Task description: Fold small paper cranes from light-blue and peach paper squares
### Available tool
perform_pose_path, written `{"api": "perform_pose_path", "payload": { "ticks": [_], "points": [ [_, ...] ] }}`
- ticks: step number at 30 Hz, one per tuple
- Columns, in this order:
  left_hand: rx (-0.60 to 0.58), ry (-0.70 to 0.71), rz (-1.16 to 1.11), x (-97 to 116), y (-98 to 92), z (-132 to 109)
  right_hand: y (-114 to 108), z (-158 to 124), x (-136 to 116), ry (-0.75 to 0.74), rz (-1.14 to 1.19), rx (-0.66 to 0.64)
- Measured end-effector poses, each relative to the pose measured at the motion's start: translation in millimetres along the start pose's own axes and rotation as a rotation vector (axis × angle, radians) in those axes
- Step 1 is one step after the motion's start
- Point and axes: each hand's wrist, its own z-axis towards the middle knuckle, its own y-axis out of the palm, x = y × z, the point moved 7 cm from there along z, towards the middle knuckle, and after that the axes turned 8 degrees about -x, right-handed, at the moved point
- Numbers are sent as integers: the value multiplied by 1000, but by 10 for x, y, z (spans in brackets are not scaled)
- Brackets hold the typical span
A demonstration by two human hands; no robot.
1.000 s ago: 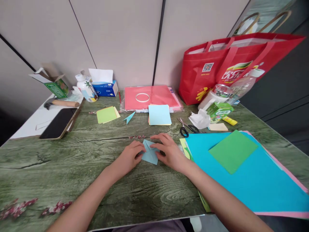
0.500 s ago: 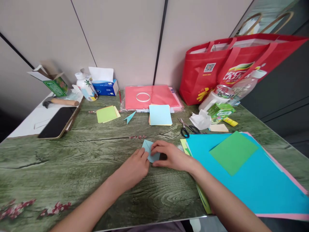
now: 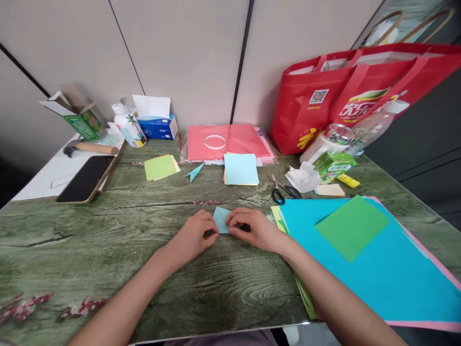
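Between my hands a small light blue sheet of origami paper (image 3: 221, 219) lies on the table, with fold lines across it. My left hand (image 3: 197, 232) pinches its lower left corner between thumb and fingers. At the right side, my right hand (image 3: 254, 228) grips the other edge with curled fingers, covering that part of the sheet. Beyond them lie a folded blue paper piece (image 3: 195, 173) and a stack of light blue square paper (image 3: 241, 169). A stack of green and yellow squares (image 3: 159, 167) is farther left.
Black-handled scissors (image 3: 283, 190) lie beyond my right hand, near a crumpled tissue (image 3: 303, 176). Large blue sheets (image 3: 360, 288) with a green square (image 3: 353, 228) cover the right side. A phone (image 3: 85, 179) and hammer (image 3: 91, 147) are at left; a red bag (image 3: 306, 105) stands behind.
My left hand has shifted slightly left and now pinches the paper's lower left corner. The paper's bottom edge now looks straight across, where it was pointed before. The view has shifted slightly.
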Motion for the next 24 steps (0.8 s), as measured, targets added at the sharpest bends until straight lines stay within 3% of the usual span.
{"api": "perform_pose_path", "payload": {
  "ticks": [7,15,24],
  "points": [
    [40,-123,-66,-29,-41,-32,27,30,67,63,13,44],
    [76,-146,20,-90,-15,-21,25,40,112,96,-1,58],
    [54,-58,-20,-98,-69,14,31,42,126,108,-10,55]
  ]
}}
